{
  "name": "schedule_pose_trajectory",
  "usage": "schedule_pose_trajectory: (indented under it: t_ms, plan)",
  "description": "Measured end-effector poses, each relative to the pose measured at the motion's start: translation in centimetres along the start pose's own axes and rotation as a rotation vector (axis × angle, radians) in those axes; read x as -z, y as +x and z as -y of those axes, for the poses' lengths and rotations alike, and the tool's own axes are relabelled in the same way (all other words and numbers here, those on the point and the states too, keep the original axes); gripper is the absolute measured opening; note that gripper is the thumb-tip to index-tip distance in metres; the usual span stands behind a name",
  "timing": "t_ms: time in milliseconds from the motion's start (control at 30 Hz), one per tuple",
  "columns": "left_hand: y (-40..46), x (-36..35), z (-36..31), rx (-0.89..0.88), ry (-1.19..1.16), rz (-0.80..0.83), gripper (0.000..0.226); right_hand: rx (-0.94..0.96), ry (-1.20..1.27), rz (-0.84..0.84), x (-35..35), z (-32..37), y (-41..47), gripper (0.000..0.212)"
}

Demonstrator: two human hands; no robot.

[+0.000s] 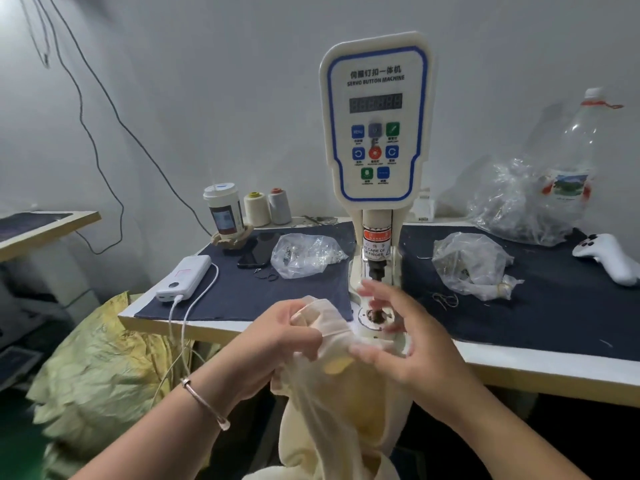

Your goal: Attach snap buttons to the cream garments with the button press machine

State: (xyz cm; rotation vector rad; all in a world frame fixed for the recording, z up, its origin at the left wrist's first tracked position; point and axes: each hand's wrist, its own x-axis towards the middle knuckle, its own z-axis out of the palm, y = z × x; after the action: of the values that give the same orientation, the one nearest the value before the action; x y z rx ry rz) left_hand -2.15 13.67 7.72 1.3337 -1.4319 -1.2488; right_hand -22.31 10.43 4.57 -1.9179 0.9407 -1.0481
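Cream garment (pixel 332 403) hangs off worktop (pixel 519 362) front edge, top bunched in left hand (pixel 277 336), fingers curled round it. Right hand (pixel 394 337) blurred, fingers spread loose over fabric just beside press die; can't tell if it pinches. Button press machine (pixel 375 133) stands behind, on navy cloth (pixel 242 289). W/ plastic bags (pixel 304 254), power bank (pixel 183 277), thread cones (pixel 266 207). Grey wall (pixel 207 81) behind, cables hanging.
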Motion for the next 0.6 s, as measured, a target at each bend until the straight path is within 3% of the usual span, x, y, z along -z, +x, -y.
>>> schedule_pose_trajectory:
  t_ms: [67, 133, 200, 300, 467, 600]
  plan:
    - [-0.9, -1.2, -0.9, -0.023, 0.004, 0.067, 0.030, -0.079, 0.111, 0.182, 0.6, 0.5, -0.4, 0.092]
    - [-1.4, -2.3, -1.7, -0.042, 0.016, 0.098, 0.037, -0.136, 0.208, 0.317, 1.3, 0.8, -0.6, 0.097]
    - [-1.5, -3.4, -2.5, -0.045, 0.036, 0.102, 0.034, -0.158, 0.240, 0.398, 2.1, 1.1, -0.9, 0.071]
    - [-1.7, -4.2, -3.5, -0.042, 0.060, 0.112, 0.029, -0.220, 0.267, 0.370, 3.8, 1.2, -1.5, 0.037]
    - [-1.5, -4.9, -3.8, -0.032, 0.070, 0.159, 0.054, -0.413, 0.672, 0.544, 7.3, 2.0, -2.0, 0.026]
    - [-1.1, -5.9, -3.9, -0.013, 0.148, 0.106, 0.050, -0.426, 0.788, 0.566, 8.5, 2.5, -2.2, 0.032]
